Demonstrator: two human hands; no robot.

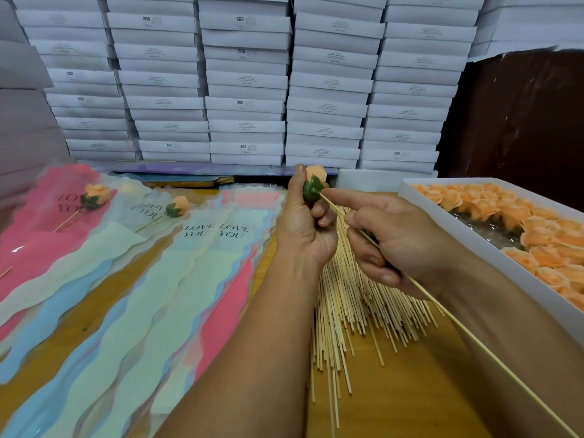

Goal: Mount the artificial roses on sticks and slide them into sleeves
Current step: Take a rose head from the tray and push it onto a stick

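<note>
Peach foam and a green base: that is the rose point(313, 181) my left hand point(303, 222) holds at the centre of the frame, fingers curled round it so the base faces my other hand. My right hand point(388, 238) grips 1 stick point(458, 324), fingers wrapped round its upper part, the forefinger stretched along it toward the tip to steer. The tip sits right at the green base; how far in it has gone I cannot tell. I judge this to be the mounting step, and the push wants to run straight along the stick or the foam may tear.

The spare sticks point(354, 308) lie fanned on the worktop point(410, 390) below my hands, within easy reach. The tray point(474, 241) of loose roses sits at the right edge, close to my right hand. Sleeves point(177, 279) printed LOVE YOU overlap across the left half, open ends toward me I think. 2 finished roses point(94, 195) on sticks lie at the upper left among them; whether inside or on top I cannot tell. White boxes point(246, 80) are stacked behind.
</note>
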